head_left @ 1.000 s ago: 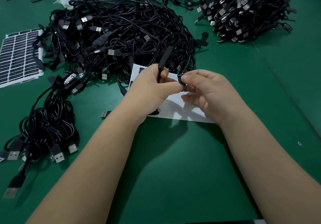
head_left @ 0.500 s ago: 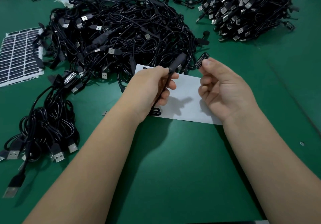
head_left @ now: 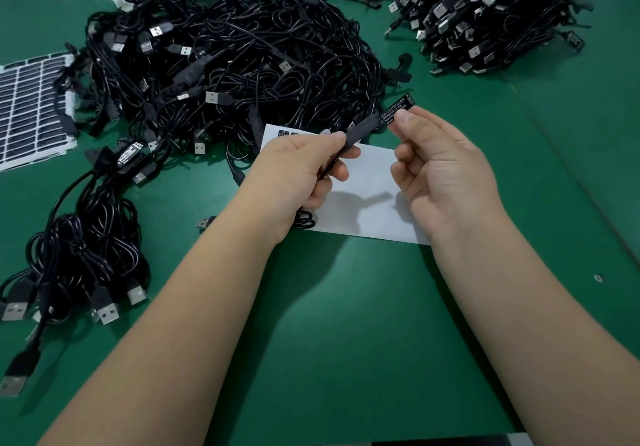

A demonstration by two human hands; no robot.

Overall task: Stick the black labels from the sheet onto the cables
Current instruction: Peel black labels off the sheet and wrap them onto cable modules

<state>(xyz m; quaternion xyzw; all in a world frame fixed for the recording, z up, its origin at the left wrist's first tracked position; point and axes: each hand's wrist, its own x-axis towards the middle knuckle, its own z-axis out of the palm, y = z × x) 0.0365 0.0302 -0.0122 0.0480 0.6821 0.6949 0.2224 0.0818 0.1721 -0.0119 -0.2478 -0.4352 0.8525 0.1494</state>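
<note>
- We see a small black label (head_left: 398,109), a thin flat rectangle with rows of tiny white print; the top line reads "LED CONTROLLER".
- Our right hand (head_left: 446,175) pinches the label's lower end between thumb and forefinger and holds it up in the air, tilted up to the right, above the desk (head_left: 346,324).
- Our left hand (head_left: 301,168) grasps a black cable (head_left: 360,130) by its slim, matte, bar-shaped controller block, which points up and to the right.
- The block's tip sits just beside the label's lower end; we cannot tell whether they touch.
- The cable's thin cord drops below the left hand and curls in small glossy loops on the paper.
- Under both hands lies a white backing sheet (head_left: 367,196), smooth and flat, with a few black labels left at its top left corner.
- The desk is covered in a plain green mat with a dull finish.
- Behind the hands lies a big tangled heap of cables (head_left: 225,65), glossy black cords with silver metal USB plugs.
- A second pile of cables (head_left: 491,13) lies at the far right.
- At the left edge lies a full label sheet (head_left: 31,110), a grid of black rectangles on white.
- Near left, a bundle of cables (head_left: 86,255) lies coiled, its USB plugs pointing towards us.
</note>
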